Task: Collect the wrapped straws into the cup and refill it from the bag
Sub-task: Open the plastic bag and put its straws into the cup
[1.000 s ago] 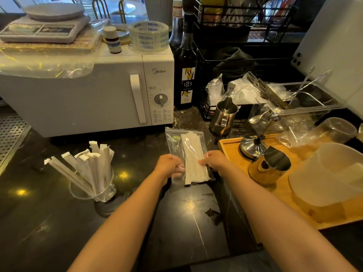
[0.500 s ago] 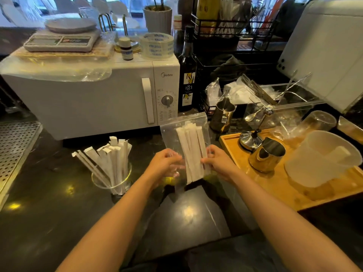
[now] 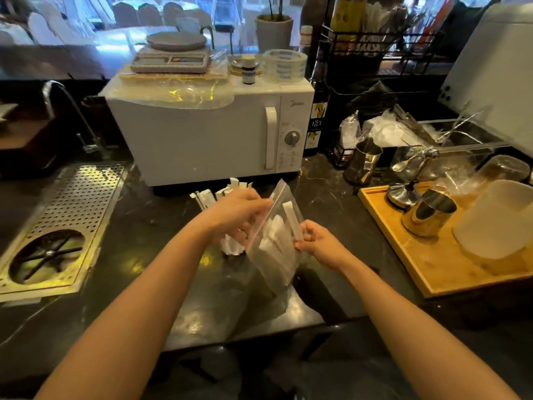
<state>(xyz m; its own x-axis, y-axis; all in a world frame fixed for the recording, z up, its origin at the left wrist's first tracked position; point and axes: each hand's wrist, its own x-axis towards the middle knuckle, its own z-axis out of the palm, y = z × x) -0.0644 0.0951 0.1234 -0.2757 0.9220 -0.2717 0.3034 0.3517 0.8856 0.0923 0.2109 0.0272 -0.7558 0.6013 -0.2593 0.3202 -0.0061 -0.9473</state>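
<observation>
Dark and glossy, the desk (image 3: pixel 150 226) in front of you carries a white microwave (image 3: pixel 202 137) at the back, a perforated drain tray (image 3: pixel 72 215) to your left and a wooden tray (image 3: pixel 427 255) of metal pitchers to your right. You hold the clear bag (image 3: pixel 274 249) in the air over the middle of the desk, tilted, its long axis running from the open mouth at upper left, near the microwave, down to its bottom corner nearer you and to the right. Your left hand (image 3: pixel 239 215) is pinched on the upper edge at the mouth, and your right hand (image 3: pixel 320 246) is closed on the right side lower down; the hands are apart, one at each part of the bag. Wrapped straws (image 3: pixel 277 238) inside lie roughly along that same axis, one standing higher against the right wall. The cup (image 3: pixel 230 249) sits just behind and below your left hand, mostly hidden, with its own straws (image 3: pixel 227 189) fanning up and away from you. Risk lies in the tilt and the soft film: if you tip the mouth down too quickly, the bundle may slide out together and spill past the cup onto the desk. Knocking the cup with your left wrist could also tip it, since its straws lean outward.
</observation>
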